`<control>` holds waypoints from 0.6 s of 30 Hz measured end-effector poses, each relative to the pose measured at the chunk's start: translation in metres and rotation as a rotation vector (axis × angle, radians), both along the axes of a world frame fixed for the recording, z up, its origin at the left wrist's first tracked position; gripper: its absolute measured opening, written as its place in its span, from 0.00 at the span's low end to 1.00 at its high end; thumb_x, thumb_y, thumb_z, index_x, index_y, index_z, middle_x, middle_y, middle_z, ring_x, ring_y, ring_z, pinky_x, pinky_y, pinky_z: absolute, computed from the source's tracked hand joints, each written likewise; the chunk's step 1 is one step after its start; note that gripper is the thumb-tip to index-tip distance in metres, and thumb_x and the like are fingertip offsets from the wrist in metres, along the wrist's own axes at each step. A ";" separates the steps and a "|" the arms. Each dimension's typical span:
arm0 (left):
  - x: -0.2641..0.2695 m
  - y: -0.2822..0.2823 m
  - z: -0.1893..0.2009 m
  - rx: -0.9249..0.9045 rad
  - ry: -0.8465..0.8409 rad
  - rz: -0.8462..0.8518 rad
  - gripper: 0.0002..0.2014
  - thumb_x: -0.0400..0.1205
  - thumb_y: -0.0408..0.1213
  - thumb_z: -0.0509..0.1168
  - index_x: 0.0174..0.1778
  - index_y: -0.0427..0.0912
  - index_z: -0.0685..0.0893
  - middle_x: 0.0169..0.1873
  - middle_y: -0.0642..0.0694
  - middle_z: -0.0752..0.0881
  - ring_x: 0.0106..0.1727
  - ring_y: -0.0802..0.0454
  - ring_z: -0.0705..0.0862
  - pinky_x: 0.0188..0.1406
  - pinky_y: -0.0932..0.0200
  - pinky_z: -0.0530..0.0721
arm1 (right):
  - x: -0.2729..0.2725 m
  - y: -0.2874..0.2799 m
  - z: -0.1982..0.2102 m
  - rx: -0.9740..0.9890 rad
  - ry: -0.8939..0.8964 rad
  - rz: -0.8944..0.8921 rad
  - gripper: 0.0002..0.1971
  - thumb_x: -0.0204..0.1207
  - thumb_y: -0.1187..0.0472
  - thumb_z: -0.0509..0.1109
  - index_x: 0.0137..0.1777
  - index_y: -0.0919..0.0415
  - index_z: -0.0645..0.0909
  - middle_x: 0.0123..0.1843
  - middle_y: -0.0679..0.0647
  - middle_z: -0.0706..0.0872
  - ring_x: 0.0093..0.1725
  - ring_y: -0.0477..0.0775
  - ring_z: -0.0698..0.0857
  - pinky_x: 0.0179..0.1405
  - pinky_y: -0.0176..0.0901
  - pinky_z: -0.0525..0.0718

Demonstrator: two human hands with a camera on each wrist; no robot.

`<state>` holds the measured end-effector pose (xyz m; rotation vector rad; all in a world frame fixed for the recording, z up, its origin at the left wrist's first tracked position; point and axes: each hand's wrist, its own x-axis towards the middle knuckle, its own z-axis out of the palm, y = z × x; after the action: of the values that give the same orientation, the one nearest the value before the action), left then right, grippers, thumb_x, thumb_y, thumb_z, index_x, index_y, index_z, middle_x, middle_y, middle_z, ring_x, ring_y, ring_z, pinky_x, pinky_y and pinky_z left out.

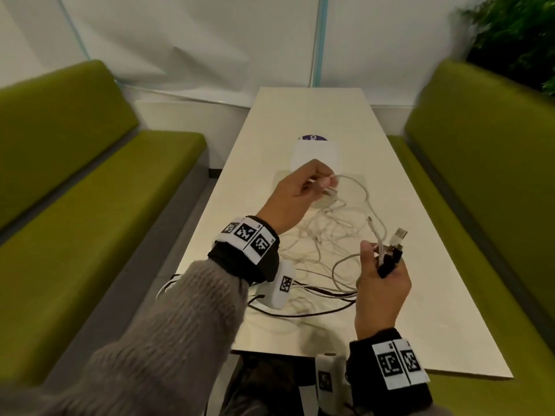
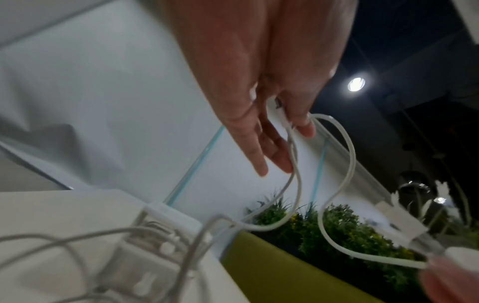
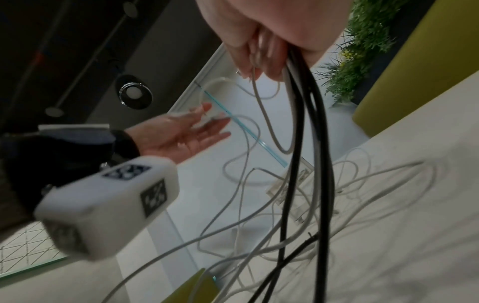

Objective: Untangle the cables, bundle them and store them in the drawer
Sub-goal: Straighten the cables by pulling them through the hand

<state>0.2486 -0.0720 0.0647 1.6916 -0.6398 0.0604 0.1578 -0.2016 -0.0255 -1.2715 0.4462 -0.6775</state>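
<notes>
Right hand (image 1: 380, 291) raised, fist round cable ends (image 1: 390, 250); left hand (image 1: 295, 192) higher, pinching white cable (image 1: 357, 187) w/ fingertips

white cables (image 1: 336, 235), black cables (image 3: 298, 143), olive-green benches (image 1: 90, 190), cream table (image 1: 420, 265)

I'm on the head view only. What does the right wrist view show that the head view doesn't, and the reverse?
Only the right wrist view: black cables hanging from the right hand to the table.

Only the head view: the plug ends sticking up from that hand, and green benches on both sides.

Both: the left hand pinching a white cable, above the white tangle.
</notes>
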 end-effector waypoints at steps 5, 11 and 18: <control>0.005 0.002 -0.009 0.200 -0.450 0.264 0.03 0.77 0.35 0.68 0.42 0.41 0.87 0.54 0.44 0.82 0.57 0.48 0.79 0.60 0.72 0.69 | -0.003 -0.003 0.004 0.047 -0.028 0.002 0.08 0.74 0.62 0.76 0.38 0.51 0.81 0.33 0.45 0.82 0.35 0.48 0.76 0.48 0.51 0.76; -0.010 0.013 -0.048 0.315 -0.127 0.129 0.01 0.77 0.31 0.70 0.41 0.40 0.85 0.39 0.54 0.83 0.41 0.65 0.82 0.44 0.75 0.76 | -0.002 0.002 0.001 0.081 0.007 0.119 0.07 0.70 0.60 0.79 0.34 0.52 0.84 0.22 0.40 0.74 0.26 0.46 0.68 0.32 0.40 0.69; -0.039 -0.002 -0.057 0.454 -0.309 -0.056 0.06 0.79 0.34 0.65 0.46 0.35 0.81 0.41 0.44 0.84 0.43 0.55 0.76 0.47 0.68 0.72 | -0.002 0.012 0.007 0.127 0.029 0.226 0.06 0.70 0.57 0.77 0.40 0.55 0.83 0.19 0.39 0.72 0.20 0.42 0.65 0.22 0.38 0.66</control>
<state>0.2095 -0.0737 0.0078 2.1221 -0.9861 0.1473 0.1555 -0.1901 -0.0188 -1.1906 0.3564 -0.4339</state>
